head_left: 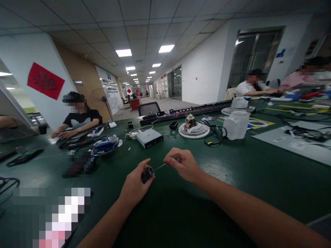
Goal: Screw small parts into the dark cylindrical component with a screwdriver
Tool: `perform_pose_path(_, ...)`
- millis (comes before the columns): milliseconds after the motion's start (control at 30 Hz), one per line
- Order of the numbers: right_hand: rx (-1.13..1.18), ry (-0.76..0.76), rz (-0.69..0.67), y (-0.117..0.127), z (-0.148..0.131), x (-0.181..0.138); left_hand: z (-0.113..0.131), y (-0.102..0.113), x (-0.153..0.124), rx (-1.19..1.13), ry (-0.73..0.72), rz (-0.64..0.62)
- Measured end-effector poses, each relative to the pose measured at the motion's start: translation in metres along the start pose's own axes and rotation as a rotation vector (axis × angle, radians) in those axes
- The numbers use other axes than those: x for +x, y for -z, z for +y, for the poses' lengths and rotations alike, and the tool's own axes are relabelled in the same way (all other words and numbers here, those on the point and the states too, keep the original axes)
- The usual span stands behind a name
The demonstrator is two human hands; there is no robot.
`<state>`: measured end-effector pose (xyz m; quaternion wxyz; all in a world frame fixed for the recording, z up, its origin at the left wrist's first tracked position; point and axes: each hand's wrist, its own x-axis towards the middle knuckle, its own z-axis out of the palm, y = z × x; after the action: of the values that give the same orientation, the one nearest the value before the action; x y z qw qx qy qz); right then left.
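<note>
My left hand [133,186] is closed around a small black cylindrical part [147,174], its round end turned toward the right. In my right hand [186,165] is a screwdriver, gripped by its handle between the fingers. The thin screwdriver shaft [160,166] points left and down, with its tip at or very near the face of the black part. Whether the tip touches it I cannot tell. Both hands are held over the dark green table [176,213].
Beyond my hands sit a silver disc drive [150,138], a small black open box [173,125], a white round grille [193,132] with a motor on it, and a white housing [235,125] with a black cable. A blue device [104,147] lies left. Other people sit at the table's far sides.
</note>
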<state>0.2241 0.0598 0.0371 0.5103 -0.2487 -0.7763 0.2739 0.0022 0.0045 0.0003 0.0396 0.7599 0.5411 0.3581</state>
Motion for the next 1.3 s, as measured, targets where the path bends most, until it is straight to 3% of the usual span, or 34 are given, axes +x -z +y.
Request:
perform_pose_path(167,-0.111,0.007,-0.052,-0.005,0.000,0.000,0.005,0.001,-0.001,-0.017,-0.027,-0.020)
perform_pose_path(300,-0.062,-0.022,-0.129,-0.006,0.002,0.000,0.003,0.002,-0.002,-0.041,-0.004,-0.022)
perform_pose_path(433,-0.049,-0.092,-0.125,-0.007,0.005,0.001,0.000,0.002,-0.002,-0.028,0.009,-0.043)
perform_pose_path(800,0.292,-0.299,-0.203,-0.008,0.021,0.004,0.004,0.001,-0.002,-0.025,0.014,-0.077)
perform_pose_path(1000,0.324,-0.322,-0.219,-0.011,0.018,0.005,0.006,0.001,-0.003,-0.028,0.027,-0.102)
perform_pose_path(1167,0.222,-0.256,-0.134,-0.010,0.019,0.003,0.003,0.001,-0.001,0.003,0.063,-0.081)
perform_pose_path(1300,-0.042,-0.134,-0.011,-0.005,0.015,0.001,0.004,0.002,0.000,0.059,0.086,-0.098)
